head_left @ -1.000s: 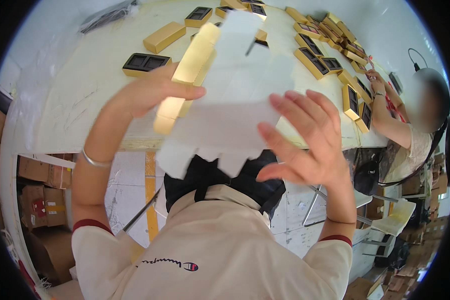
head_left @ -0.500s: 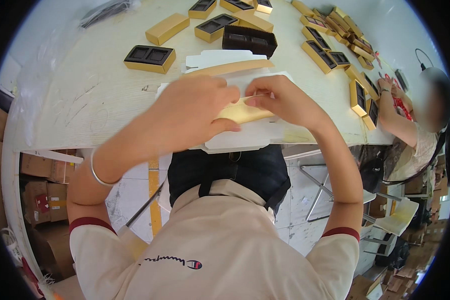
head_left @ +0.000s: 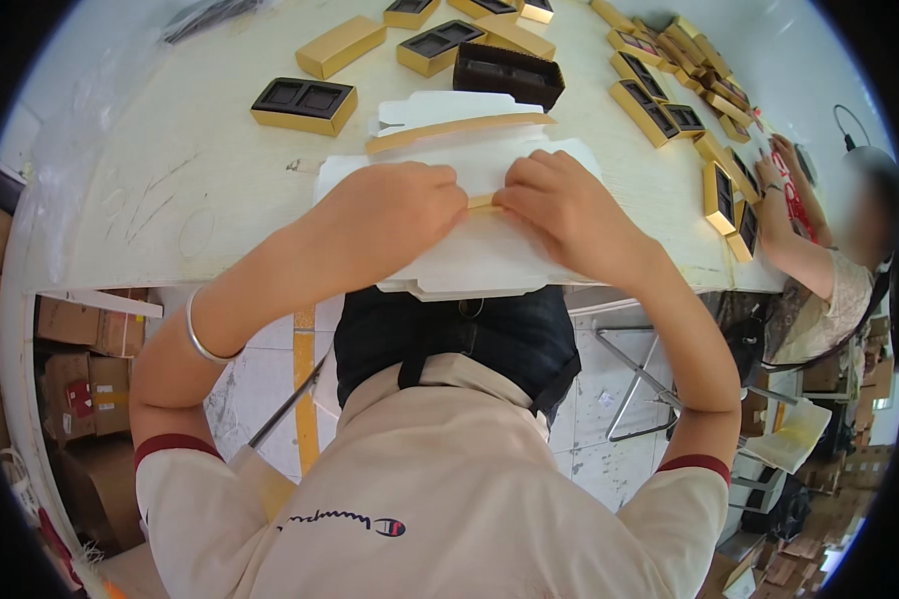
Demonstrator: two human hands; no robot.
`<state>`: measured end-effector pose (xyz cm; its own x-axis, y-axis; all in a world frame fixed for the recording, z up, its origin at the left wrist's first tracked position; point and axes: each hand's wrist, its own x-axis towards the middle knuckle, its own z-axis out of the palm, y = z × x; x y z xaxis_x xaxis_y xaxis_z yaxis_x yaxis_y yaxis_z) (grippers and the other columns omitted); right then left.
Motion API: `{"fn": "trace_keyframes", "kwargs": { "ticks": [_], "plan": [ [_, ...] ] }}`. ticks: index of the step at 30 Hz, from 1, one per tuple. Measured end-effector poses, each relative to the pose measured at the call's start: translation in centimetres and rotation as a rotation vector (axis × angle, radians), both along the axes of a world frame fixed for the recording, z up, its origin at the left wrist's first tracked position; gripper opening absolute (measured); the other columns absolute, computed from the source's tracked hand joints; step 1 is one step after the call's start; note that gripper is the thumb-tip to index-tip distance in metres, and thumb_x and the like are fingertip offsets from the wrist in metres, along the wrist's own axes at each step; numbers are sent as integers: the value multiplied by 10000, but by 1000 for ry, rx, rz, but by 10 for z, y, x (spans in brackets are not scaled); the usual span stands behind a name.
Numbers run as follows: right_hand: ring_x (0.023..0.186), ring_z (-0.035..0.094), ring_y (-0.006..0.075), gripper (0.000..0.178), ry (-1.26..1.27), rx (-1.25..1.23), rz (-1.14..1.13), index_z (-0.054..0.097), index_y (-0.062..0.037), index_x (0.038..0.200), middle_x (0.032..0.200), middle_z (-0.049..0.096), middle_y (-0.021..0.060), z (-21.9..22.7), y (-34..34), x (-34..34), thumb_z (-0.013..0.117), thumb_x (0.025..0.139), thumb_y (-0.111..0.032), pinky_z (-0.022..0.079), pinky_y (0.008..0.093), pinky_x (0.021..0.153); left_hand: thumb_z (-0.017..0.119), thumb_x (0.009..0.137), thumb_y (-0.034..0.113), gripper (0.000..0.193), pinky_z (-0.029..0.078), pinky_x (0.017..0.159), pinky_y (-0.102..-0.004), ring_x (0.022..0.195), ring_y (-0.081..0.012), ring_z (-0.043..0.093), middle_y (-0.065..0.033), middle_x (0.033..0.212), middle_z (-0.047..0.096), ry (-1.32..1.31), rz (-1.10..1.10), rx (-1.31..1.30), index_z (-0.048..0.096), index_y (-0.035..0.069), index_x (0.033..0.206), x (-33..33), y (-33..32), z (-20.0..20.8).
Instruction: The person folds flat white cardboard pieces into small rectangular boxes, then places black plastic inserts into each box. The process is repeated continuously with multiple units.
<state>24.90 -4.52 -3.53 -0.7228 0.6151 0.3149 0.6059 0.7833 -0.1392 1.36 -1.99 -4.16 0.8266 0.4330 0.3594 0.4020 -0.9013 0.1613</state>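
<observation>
Flat white card box blanks (head_left: 469,272) lie in front of me at the table's near edge. A narrow gold folded edge (head_left: 483,203) of card shows between my hands. My left hand (head_left: 395,218) is closed on the left end of this gold-edged card, fingers curled in. At the other end my right hand (head_left: 569,208) pinches the same card, its fingertips close to the left ones. Both hands hide most of the piece. Beyond them, a raised gold flap (head_left: 459,132) runs across the white card.
Gold boxes with dark two-compartment trays (head_left: 305,104) stand across the far table. A dark open box (head_left: 509,76) sits just past the card. More gold boxes (head_left: 644,112) are at the right, near a co-worker's arm (head_left: 799,250). Clear plastic (head_left: 80,170) hangs at the left edge.
The broad gold panel between my hands has narrowed to a thin edge. My left hand has drawn back a little and curled; my right fingers have closed down on the card.
</observation>
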Motion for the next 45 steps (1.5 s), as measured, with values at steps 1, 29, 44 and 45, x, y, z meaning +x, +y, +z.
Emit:
{"fn": "trace_keyframes", "kwargs": {
  "ticks": [1,29,44,45],
  "plan": [
    [860,556,295,197,-17,-80,-4,637,6,981,922,590,124,3,9,0,658,795,-53,446,363,757,645,824,132,106,493,663,-349,740,-254,583,-78,771,563,-30,28,-47,625,38,865,0,4,-1],
    [734,568,257,250,34,154,38,586,2,872,878,506,111,14,-37,-2,669,642,-50,472,354,620,634,778,-39,318,487,698,-252,709,-144,577,-94,1016,616,-214,-38,-437,606,44,1084,-7,-20,26],
    [767,585,325,109,365,-426,-236,549,23,750,814,556,140,3,-36,-34,655,748,-3,471,365,670,738,738,64,224,477,633,-307,697,-221,598,-96,831,631,-267,-4,-460,606,18,913,9,-16,-2],
    [766,586,327,109,378,-452,-240,554,21,785,804,555,140,2,-36,-33,655,750,-1,472,367,674,726,760,82,213,483,646,-329,716,-254,607,-113,829,631,-294,3,-499,587,13,905,10,-18,-4]
  ]
}}
